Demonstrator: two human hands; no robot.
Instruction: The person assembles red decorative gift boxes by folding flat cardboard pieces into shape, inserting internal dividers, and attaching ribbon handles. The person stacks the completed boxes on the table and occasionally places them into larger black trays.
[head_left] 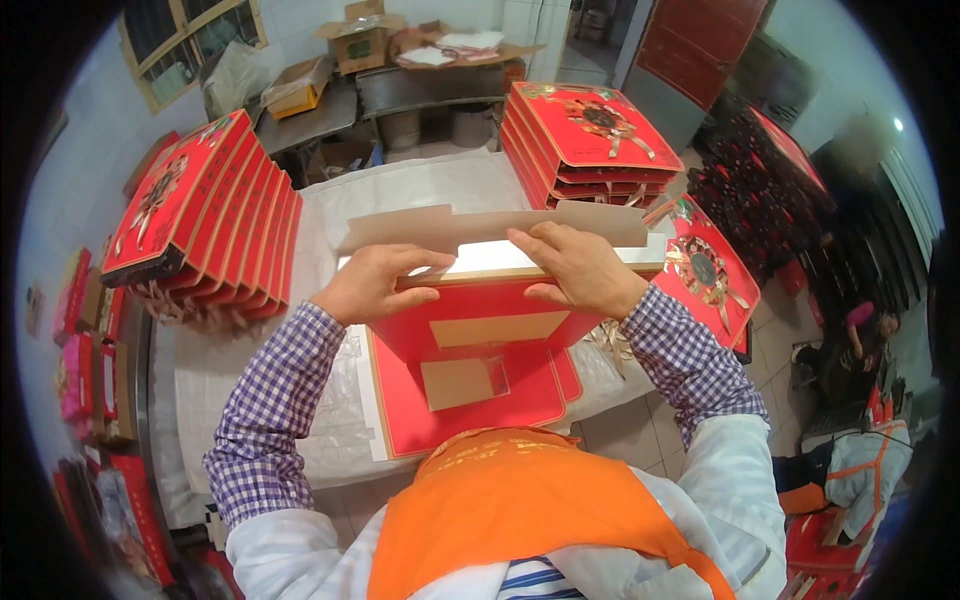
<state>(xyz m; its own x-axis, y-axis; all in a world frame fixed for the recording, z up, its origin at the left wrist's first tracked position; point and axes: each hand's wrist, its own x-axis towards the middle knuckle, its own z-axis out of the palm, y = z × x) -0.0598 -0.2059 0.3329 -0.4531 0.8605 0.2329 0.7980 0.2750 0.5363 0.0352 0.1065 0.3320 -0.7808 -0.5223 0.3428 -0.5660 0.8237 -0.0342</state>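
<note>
A red cardboard gift box (480, 330) stands half-folded in front of me on the white-covered table (420, 185), its brown flaps (400, 228) raised at the far side. My left hand (375, 283) grips the box's top left edge, fingers over the white inner panel. On the top right edge rests my right hand (578, 268), fingers pressing down over the rim. A flat red panel (460, 405) of the box lies beneath, toward my body.
A slanted row of finished red boxes (200, 215) leans at the left. Another stack of red boxes (590, 140) sits at the far right, with one more box (710, 270) beside it. Brown cartons (360, 40) stand on a bench behind. Another person (860, 340) crouches at the right.
</note>
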